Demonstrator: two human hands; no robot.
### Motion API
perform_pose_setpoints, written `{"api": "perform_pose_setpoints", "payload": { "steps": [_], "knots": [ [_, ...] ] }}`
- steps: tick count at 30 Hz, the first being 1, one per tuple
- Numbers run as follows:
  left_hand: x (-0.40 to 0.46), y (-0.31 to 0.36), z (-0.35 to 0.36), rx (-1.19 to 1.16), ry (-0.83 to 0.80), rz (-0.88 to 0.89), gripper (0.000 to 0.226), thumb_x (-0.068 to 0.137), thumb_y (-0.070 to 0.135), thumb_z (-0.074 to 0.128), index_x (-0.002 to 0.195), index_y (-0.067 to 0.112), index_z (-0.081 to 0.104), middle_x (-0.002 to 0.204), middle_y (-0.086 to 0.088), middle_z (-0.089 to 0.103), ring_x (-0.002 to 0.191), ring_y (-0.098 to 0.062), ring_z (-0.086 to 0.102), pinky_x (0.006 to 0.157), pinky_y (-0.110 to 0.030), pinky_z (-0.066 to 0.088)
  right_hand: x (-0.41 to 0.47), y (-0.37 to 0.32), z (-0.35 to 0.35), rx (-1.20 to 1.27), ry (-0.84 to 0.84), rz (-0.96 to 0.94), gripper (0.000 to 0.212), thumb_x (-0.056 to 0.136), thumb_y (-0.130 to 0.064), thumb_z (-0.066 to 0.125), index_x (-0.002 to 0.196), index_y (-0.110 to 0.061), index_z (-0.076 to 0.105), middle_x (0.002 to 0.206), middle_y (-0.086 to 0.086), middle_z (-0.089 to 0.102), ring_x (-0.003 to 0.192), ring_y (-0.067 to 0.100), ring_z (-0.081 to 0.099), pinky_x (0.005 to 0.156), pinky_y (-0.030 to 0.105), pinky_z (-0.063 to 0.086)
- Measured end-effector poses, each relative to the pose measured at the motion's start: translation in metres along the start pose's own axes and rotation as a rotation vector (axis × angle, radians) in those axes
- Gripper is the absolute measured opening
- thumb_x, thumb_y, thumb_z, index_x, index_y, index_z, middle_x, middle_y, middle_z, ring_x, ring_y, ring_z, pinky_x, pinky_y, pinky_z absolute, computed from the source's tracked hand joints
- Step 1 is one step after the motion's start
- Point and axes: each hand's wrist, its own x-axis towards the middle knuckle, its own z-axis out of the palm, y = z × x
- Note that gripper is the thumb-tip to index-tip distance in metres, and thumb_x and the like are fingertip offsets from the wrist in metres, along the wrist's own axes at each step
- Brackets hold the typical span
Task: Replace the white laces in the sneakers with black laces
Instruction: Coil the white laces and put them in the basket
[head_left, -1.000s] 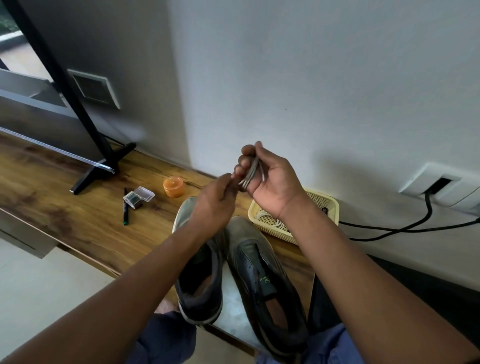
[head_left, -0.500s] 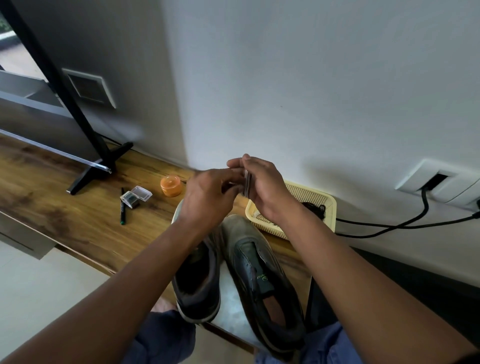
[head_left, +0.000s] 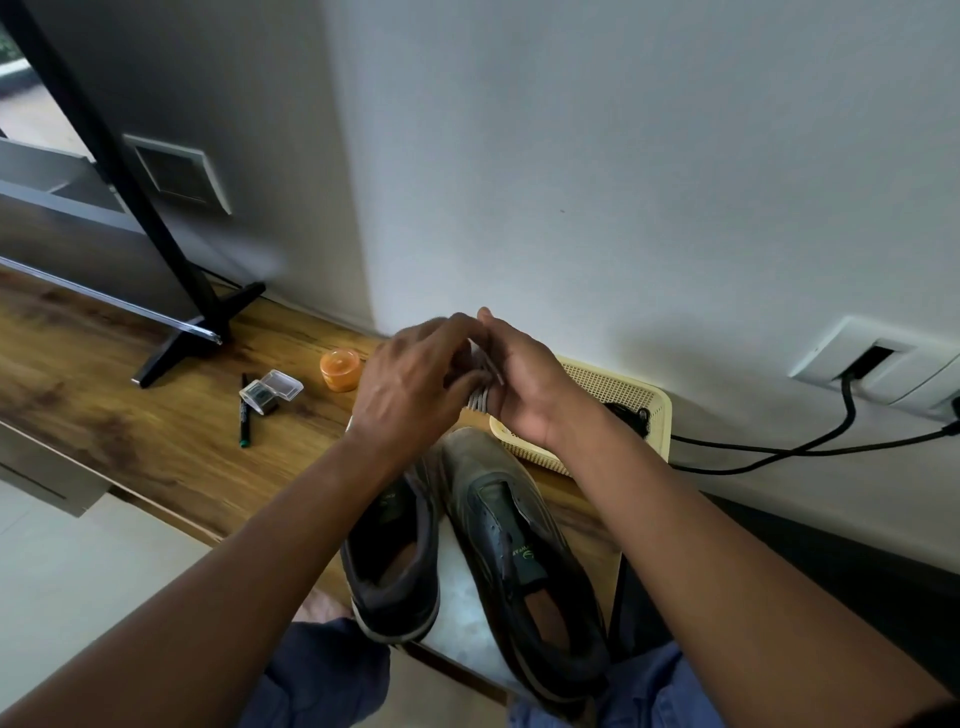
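Both hands dropped lower and closed in together since a second ago. Right hand (head_left: 524, 384) curls round a folded white lace bundle (head_left: 480, 397); left hand (head_left: 415, 389) pinches it from the other side. Unlaced sneakers (head_left: 498, 540) sit on bench (head_left: 156, 436) below, beside cream basket (head_left: 623, 395).

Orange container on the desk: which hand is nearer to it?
Left. The left hand is just right of the orange container; the right hand lies beyond it, over the basket.
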Motion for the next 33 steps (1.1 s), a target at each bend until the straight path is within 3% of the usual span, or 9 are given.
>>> {"api": "perform_pose_setpoints", "payload": {
  "steps": [2,4,8,11,15,19,23,29,33],
  "knots": [
    [0.004,-0.007,0.000,0.042,-0.029,0.065,0.033,0.086,0.039,0.079,0.117,0.028,0.072,0.099,0.004,0.060,0.086,-0.021,0.055,0.065,-0.038,0.047,-0.004,-0.003,-0.001,0.038,-0.064,0.072,0.062,0.112,-0.052,0.028,0.101,-0.008,0.070,0.080,0.009,0.072,0.069,0.018,0.071,0.066,0.032,0.060],
    [0.007,-0.014,-0.001,0.030,-0.060,0.141,0.032,0.089,0.045,0.077,0.119,0.033,0.076,0.108,0.003,0.059,0.090,-0.020,0.048,0.073,-0.040,0.046,-0.007,-0.005,-0.006,0.064,-0.103,0.128,0.081,0.107,-0.065,0.024,0.087,-0.006,0.076,0.081,0.014,0.073,0.066,0.021,0.070,0.072,0.039,0.062],
    [0.010,-0.017,-0.006,-0.026,-0.105,0.245,0.020,0.091,0.045,0.077,0.105,0.033,0.083,0.111,0.005,0.065,0.096,-0.022,0.053,0.078,-0.036,0.045,0.003,-0.005,-0.022,0.061,-0.147,0.205,0.094,0.094,-0.082,0.033,0.089,0.005,0.069,0.091,0.021,0.059,0.073,0.029,0.050,0.107,0.061,0.041],
    [0.011,-0.017,-0.008,-0.044,-0.171,0.292,0.018,0.091,0.047,0.077,0.100,0.033,0.083,0.111,0.006,0.065,0.096,-0.021,0.054,0.077,-0.039,0.047,0.002,-0.008,-0.028,0.046,-0.225,0.264,0.096,0.090,-0.086,0.036,0.091,0.005,0.068,0.096,0.021,0.052,0.073,0.030,0.052,0.095,0.051,0.046],
    [0.012,-0.016,-0.010,-0.039,-0.201,0.314,0.026,0.092,0.051,0.072,0.092,0.027,0.081,0.107,0.005,0.064,0.092,-0.022,0.054,0.073,-0.040,0.047,-0.009,-0.015,-0.027,-0.028,-0.350,0.343,0.103,0.093,-0.084,0.026,0.109,0.009,0.067,0.102,0.026,0.070,0.087,0.040,0.073,0.082,0.049,0.063],
    [0.011,-0.012,-0.005,-0.025,-0.216,0.345,0.032,0.092,0.052,0.069,0.086,0.022,0.076,0.100,0.001,0.062,0.087,-0.023,0.052,0.074,-0.041,0.046,-0.012,-0.016,-0.024,-0.127,-0.411,0.420,0.102,0.093,-0.082,0.024,0.118,0.009,0.061,0.099,0.030,0.073,0.085,0.040,0.077,0.072,0.040,0.065],
    [0.010,-0.014,-0.006,-0.024,-0.283,0.335,0.028,0.094,0.049,0.064,0.097,0.026,0.079,0.106,0.003,0.061,0.086,-0.020,0.052,0.073,-0.042,0.048,-0.012,-0.021,-0.031,-0.168,-0.432,0.455,0.106,0.093,-0.085,0.018,0.110,0.011,0.062,0.097,0.034,0.071,0.077,0.033,0.077,0.064,0.034,0.064],
    [0.008,-0.012,-0.008,-0.030,-0.304,0.345,0.019,0.092,0.040,0.069,0.100,0.030,0.083,0.104,0.004,0.064,0.082,-0.018,0.058,0.070,-0.029,0.039,-0.016,-0.024,-0.032,-0.285,-0.437,0.457,0.112,0.090,-0.088,0.009,0.090,0.001,0.077,0.098,0.028,0.074,0.072,0.026,0.076,0.062,0.030,0.061],
    [0.005,-0.011,-0.006,-0.052,-0.329,0.314,0.027,0.093,0.047,0.061,0.100,0.030,0.082,0.106,0.005,0.063,0.084,-0.017,0.060,0.069,-0.029,0.041,-0.015,-0.025,-0.033,-0.294,-0.465,0.492,0.117,0.087,-0.091,0.014,0.111,0.009,0.068,0.116,0.038,0.066,0.079,0.030,0.078,0.064,0.031,0.063]
  ]
}}
